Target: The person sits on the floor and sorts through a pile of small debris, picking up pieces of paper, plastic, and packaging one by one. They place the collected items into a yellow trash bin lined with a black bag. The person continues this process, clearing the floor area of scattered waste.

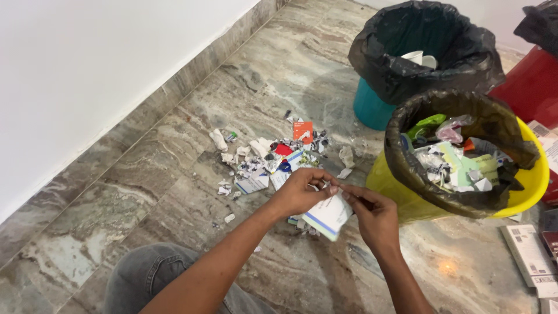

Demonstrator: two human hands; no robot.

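Both hands [337, 200] pinching white carton [329, 215]

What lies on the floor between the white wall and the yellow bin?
In the head view, a heap of torn paper scraps lies on the marble floor between the wall and the yellow bin.

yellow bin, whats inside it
The yellow bin, lined with a black bag, holds crumpled paper, wrappers and green scraps; anything beneath that top layer is hidden.
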